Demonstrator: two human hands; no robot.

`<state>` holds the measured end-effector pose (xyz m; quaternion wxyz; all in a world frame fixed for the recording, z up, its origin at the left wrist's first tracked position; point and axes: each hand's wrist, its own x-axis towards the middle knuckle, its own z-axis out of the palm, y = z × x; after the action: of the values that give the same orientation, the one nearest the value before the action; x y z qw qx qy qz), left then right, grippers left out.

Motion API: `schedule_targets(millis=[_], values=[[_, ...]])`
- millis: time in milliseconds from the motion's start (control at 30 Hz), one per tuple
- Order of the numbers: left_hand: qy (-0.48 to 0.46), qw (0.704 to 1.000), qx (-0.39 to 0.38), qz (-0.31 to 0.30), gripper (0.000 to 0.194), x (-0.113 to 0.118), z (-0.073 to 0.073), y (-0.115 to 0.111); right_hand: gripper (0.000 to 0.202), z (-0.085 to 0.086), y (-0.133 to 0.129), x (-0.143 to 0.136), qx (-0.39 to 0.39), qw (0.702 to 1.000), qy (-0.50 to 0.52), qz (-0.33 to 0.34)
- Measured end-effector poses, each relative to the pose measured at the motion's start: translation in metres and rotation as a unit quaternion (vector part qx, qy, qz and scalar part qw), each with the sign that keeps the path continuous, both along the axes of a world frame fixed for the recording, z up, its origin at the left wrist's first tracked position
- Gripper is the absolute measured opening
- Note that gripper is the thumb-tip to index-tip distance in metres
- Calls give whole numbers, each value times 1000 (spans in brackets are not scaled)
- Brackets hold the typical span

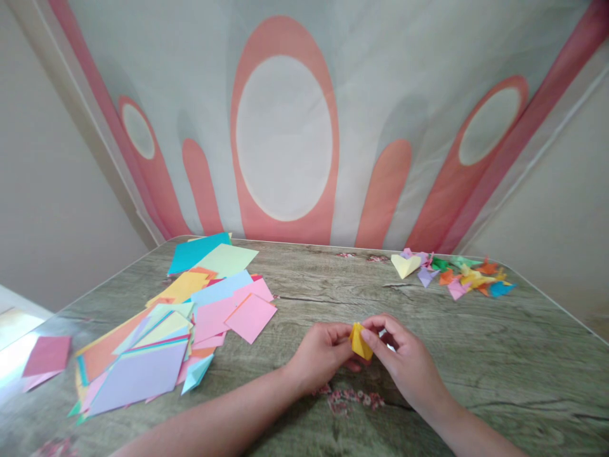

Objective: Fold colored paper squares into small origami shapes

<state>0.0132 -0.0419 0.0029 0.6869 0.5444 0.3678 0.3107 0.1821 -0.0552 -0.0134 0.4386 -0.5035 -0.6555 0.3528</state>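
The left hand point(320, 357) and right hand point(406, 355) pinched one folded yellow paper point(360, 343), well inside the wood-grain table's far edge point(304, 248).

Fingers of the left hand point(314, 357) and right hand point(408, 360) hide parts of the yellow folded paper point(360, 344). From it, the forearms point(228, 412) are cut off toward eight and four o'clock; at nine, upper paper sheets point(143, 368) cover lower ones; at two, small folded pieces point(476, 279) overlap, shapes unclear; at twelve, the top edge crops the backdrop point(200, 63).
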Motion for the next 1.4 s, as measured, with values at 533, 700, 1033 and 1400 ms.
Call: schedule_targets(millis=[533, 700, 1033, 1400], values=[[12, 1000, 14, -25, 28, -3, -3, -1, 19, 1, 2, 3, 42, 999, -24, 15], [2, 999, 8, -47, 30, -6, -3, 1, 16, -2, 2, 2, 6, 1000, -1, 7], [-11, 998, -59, -22, 37, -7, -4, 7, 25, -8, 6, 2, -88, 996, 29, 13], [-88, 990, -104, 40, 46, 5, -10, -3, 43, -8, 4, -2, -104, 981, 156, -57]])
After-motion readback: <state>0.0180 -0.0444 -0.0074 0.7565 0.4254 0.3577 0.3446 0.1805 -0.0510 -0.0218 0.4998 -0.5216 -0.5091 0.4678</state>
